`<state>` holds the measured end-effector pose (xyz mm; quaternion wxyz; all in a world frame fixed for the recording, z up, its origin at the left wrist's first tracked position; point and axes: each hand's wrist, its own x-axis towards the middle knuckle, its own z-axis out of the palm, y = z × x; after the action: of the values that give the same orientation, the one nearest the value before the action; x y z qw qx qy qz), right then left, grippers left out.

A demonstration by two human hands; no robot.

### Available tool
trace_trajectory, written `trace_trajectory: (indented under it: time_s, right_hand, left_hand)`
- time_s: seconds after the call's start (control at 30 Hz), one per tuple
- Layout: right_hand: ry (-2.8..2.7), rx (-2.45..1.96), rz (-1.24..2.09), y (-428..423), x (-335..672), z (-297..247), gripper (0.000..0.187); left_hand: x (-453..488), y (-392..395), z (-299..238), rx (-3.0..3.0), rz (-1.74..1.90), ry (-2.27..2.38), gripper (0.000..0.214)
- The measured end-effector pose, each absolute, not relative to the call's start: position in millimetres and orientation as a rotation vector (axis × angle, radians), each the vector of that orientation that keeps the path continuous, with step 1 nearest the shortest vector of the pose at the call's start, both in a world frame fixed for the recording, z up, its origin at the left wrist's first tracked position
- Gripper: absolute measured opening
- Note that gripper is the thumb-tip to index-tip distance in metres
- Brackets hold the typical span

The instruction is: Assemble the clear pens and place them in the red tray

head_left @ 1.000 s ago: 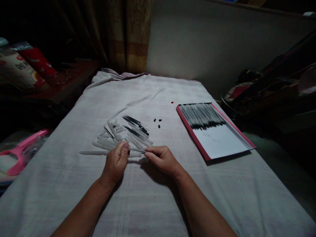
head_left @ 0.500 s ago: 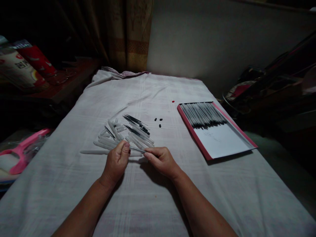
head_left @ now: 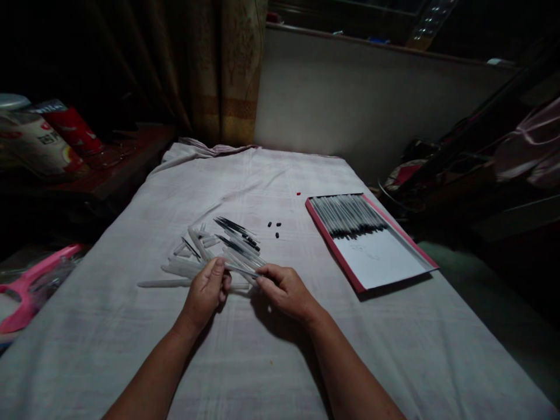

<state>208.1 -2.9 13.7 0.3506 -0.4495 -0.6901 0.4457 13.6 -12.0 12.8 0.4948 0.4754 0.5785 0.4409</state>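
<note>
My left hand [head_left: 207, 290] is closed on one end of a translucent pen barrel [head_left: 240, 270]. My right hand [head_left: 284, 287] pinches a thin, dark-looking pen refill at the barrel's other end; its tip is hidden by the fingers. Both hands are just above the cloth, at the near side of a loose pile of whitish pen barrels [head_left: 181, 267]. Dark refills [head_left: 234, 223] and black caps lie at the pile's far right. Beyond the hands, several small black plugs [head_left: 277, 235] are scattered, with one red plug [head_left: 298, 193] farther off.
A shallow red-edged box [head_left: 336, 262] to the right holds a row of black-ended pens [head_left: 350, 214]. Pink-handled scissors [head_left: 39, 280] are beside the bed-like cloth surface [head_left: 245, 367] at left. A jar [head_left: 41, 143] stands on a dark side table [head_left: 105, 181].
The view has tilted up slightly, so everything sits lower in the picture. Both hands keep their hold, and the barrel between them shows a little more clearly.
</note>
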Motion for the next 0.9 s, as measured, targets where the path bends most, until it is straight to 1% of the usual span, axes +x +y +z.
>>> trace_trajectory:
  time_s: [0.07,0.13,0.2,0.27,0.4,0.5,0.6,0.9]
  right_hand:
    - [-1.698,-1.208,1.048,4,221,17,0.019]
    - [-1.546,-1.264,0.866,17,245,20,0.019]
    - [-1.401,-1.362,0.661,35,279,25,0.024]
    - [-1.294,-1.523,0.504,56,321,31,0.03]
    - [-1.125,-1.959,0.217,94,397,45,0.03]
    - [-1.049,-2.222,0.039,117,431,47,0.032]
    - [-1.069,-2.35,-0.04,135,446,42,0.033]
    - [-1.131,-2.524,-0.071,165,452,22,0.029]
  left_hand:
    - [12,-10,14,1.051,1.112,1.394,0.061]
    - [8,-8,14,0.969,1.128,1.37,0.066]
    - [5,-7,14,0.922,1.14,1.346,0.065]
    - [4,-5,13,0.915,1.15,1.332,0.062]
    - [7,-5,9,0.918,1.117,1.332,0.06]
    - [8,-6,7,0.919,1.11,1.347,0.061]
    - [9,-6,7,0.933,1.13,1.359,0.06]
    - [10,-4,6,0.943,1.143,1.4,0.057]
